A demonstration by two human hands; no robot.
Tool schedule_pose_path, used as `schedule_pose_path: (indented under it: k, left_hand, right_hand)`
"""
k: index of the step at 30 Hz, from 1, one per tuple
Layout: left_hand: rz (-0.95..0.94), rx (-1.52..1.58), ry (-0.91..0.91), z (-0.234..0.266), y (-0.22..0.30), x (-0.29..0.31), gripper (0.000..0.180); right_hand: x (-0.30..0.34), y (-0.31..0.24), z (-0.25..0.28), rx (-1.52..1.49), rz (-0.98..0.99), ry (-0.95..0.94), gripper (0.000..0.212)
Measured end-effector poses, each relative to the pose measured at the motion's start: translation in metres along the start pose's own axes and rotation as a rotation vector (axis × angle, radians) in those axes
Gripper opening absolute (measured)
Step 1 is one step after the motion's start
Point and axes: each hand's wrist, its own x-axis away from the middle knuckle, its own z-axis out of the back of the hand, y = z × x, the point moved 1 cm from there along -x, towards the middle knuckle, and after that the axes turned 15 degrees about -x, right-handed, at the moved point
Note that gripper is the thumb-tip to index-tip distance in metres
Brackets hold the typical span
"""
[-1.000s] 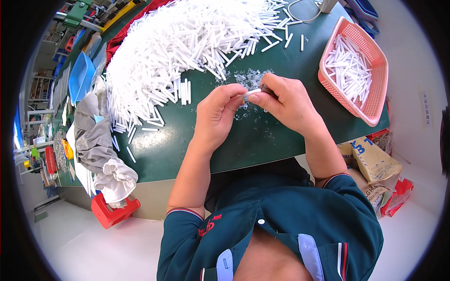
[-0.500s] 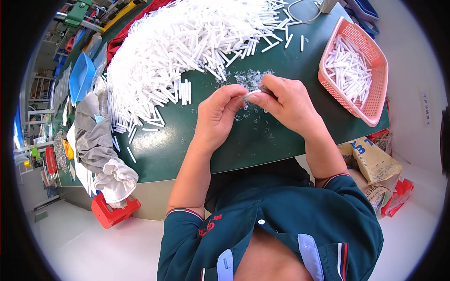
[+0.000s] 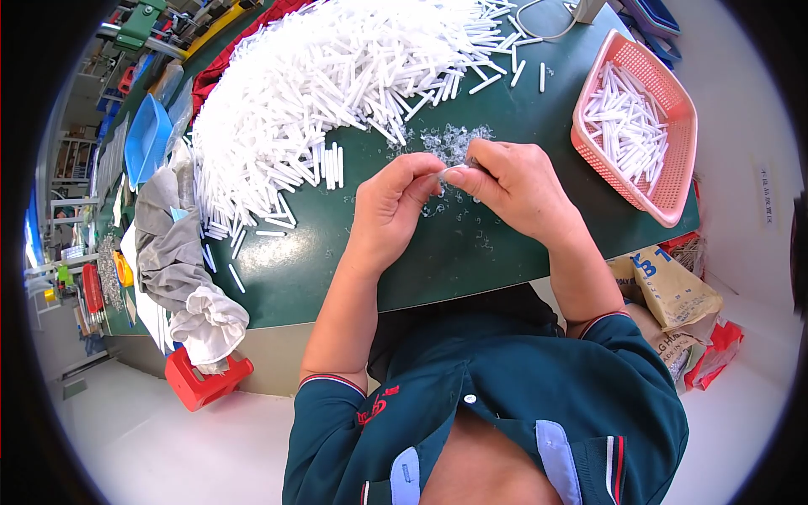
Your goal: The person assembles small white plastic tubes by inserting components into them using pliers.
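My left hand and my right hand meet above the table, thumbs and forefingers pinched close together. Between the fingertips shows a short bit of a slim white plastic tube; the fingers hide most of it. Under and just beyond the hands lie many small clear plastic scraps. A large heap of white tubes spreads over the table to the far left, with several tubes lined up side by side at its near edge. White tubes also fill a pink perforated basket on the right.
The green table has its front edge close to my body. Grey and white cloth hangs over its left side, near a blue tray. A red plastic container stands below left; paper sacks lie below right.
My right fingers have shifted slightly, the forefinger closing down toward the thumb. Less of the white tube shows between the fingertips. My left hand is almost still.
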Motion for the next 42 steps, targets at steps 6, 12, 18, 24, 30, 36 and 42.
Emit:
schedule_pose_path:
  k: [6,12,18,24,30,36,42]
  left_hand:
    - [0.042,0.053,0.008,-0.001,-0.002,0.0,0.011]
    - [0.07,0.2,0.001,0.002,-0.006,0.001,0.011]
    - [0.21,0.437,-0.106,0.006,-0.001,0.001,0.011]
    - [0.281,0.493,-0.213,0.009,0.0,0.0,0.013]
    - [0.285,0.527,-0.155,0.011,-0.001,0.0,0.015]
    - [0.281,0.52,-0.166,0.011,0.001,0.001,0.016]
    - [0.258,0.533,-0.152,0.013,-0.002,0.0,0.017]
  right_hand:
    - [0.001,-0.004,-0.001,-0.022,0.028,-0.055,0.035]
    - [0.001,-0.008,0.007,-0.351,-0.156,-0.07,0.02]
    - [-0.003,0.0,0.001,-0.734,-0.17,0.096,0.02]
    - [-0.003,0.001,0.002,-0.793,-0.338,0.193,0.014]
    - [-0.003,0.01,0.006,-1.156,-0.435,0.284,0.018]
    - [-0.004,0.012,0.005,-1.267,-0.491,0.304,0.016]
    - [-0.004,0.012,0.004,-1.264,-0.523,0.315,0.014]
